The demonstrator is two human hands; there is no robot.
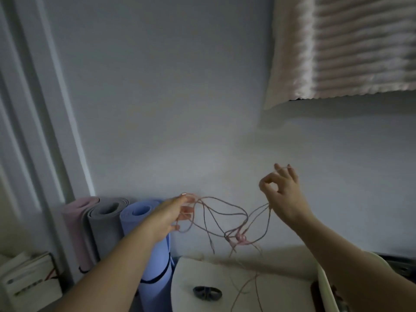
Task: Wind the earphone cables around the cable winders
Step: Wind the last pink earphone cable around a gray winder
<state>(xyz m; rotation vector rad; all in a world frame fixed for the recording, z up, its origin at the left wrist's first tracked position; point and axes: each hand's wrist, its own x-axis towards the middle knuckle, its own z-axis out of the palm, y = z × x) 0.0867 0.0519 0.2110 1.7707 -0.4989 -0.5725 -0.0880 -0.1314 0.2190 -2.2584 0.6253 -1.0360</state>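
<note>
While gripping the knotted pink earphone cable (pixel 238 238) aloft, left hand (pixel 173 215) curled round several strands, right hand (pixel 283 194) pinching a loop, untangling above the white table (pixel 202 273); next calls for freeing the knot, then reaching the near dark cable winder (pixel 207 293).

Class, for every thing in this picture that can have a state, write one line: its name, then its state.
earphone cable: tangled, not wound, held in the air between both hands, ends trailing onto the table
cable winder: bare, lying on the table
left hand: pinching the cable
right hand: raised, cable looped over its fingers, thumb and forefinger pinched
mats: rolled, standing upright
</note>
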